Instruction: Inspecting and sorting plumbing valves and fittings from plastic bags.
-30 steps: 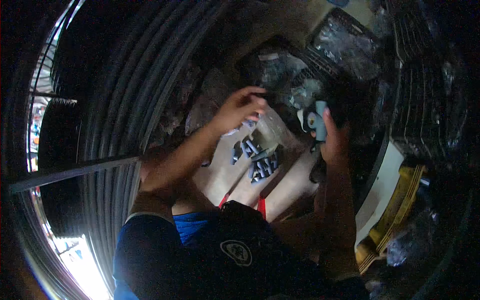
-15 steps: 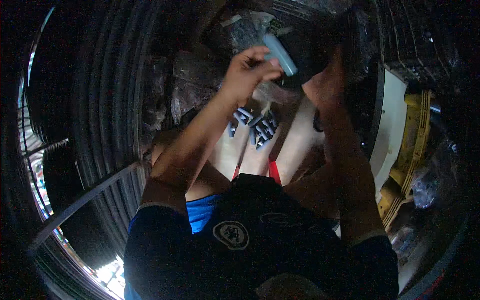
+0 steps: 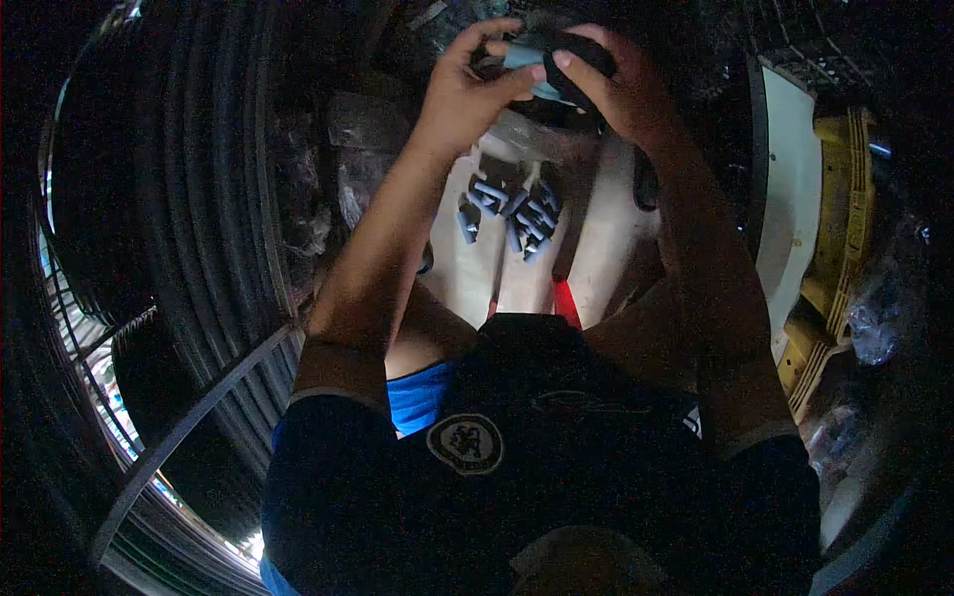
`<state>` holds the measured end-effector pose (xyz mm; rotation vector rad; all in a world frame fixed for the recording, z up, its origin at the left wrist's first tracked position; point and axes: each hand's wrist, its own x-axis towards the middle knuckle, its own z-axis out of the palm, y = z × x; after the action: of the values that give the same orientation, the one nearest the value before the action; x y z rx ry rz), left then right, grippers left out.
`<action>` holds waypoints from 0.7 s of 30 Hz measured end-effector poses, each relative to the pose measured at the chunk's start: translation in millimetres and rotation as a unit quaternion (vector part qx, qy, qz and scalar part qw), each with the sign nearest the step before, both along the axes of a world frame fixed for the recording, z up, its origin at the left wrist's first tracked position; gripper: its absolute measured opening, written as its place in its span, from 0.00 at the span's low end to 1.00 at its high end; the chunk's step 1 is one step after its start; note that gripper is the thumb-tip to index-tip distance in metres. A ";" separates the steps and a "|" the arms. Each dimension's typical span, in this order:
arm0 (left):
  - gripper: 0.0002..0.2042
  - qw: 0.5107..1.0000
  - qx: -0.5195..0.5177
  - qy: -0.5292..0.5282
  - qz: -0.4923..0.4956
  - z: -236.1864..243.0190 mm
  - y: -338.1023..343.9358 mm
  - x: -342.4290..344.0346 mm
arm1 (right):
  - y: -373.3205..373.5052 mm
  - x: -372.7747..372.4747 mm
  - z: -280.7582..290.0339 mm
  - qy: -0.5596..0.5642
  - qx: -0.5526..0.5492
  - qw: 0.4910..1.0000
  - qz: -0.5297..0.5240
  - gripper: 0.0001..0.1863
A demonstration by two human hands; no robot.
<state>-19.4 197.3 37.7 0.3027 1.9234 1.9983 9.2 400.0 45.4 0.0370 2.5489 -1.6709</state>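
Note:
Between finger and thumb, my left hand (image 3: 469, 97) grips a pale blue-grey tube (image 3: 524, 58) near the top of the view. My right hand (image 3: 628, 97) is closed around a dark object (image 3: 573, 70), whose kind is too dim to make out. The tube's right end meets this dark object, and the two thumbs are close together there. Below the hands, several short grey tube pieces (image 3: 519, 214) lie loosely heaped on a pale surface (image 3: 586, 268) between my legs.
Dark ribbed coils or hoses (image 3: 224, 199) stack up on the left, crossed by a metal bar (image 3: 189, 427). Crumpled clear plastic (image 3: 363, 139) lies beyond my left forearm. To the right stand a white panel (image 3: 790, 199) and a yellow crate (image 3: 845, 219).
Both hands have moved farther away and closer together. The tube has swung toward level, and its right end now meets the dark object at my right hand.

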 end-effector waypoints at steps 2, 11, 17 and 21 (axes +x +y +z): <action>0.16 0.998 -0.002 0.042 -0.047 4.9 -1.9 -1.7 | 4.0 0.1 -10.2 0.019 0.023 0.999 -0.018 0.25; 0.07 0.945 0.259 -0.149 0.134 -0.1 1.0 3.3 | -5.3 1.7 -27.6 0.148 -0.108 0.983 0.014 0.42; 0.10 0.999 0.039 0.014 0.017 -3.9 7.1 14.0 | -28.1 12.9 11.4 -0.177 -0.212 0.943 -0.184 0.48; 0.15 0.996 0.069 -0.046 -0.021 -9.0 7.7 13.9 | -16.8 9.9 15.8 -0.003 -0.008 0.995 -0.097 0.43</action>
<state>-5.5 205.0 28.7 0.2772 1.7135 2.0838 19.1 383.2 61.2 0.2956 2.5997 -1.7526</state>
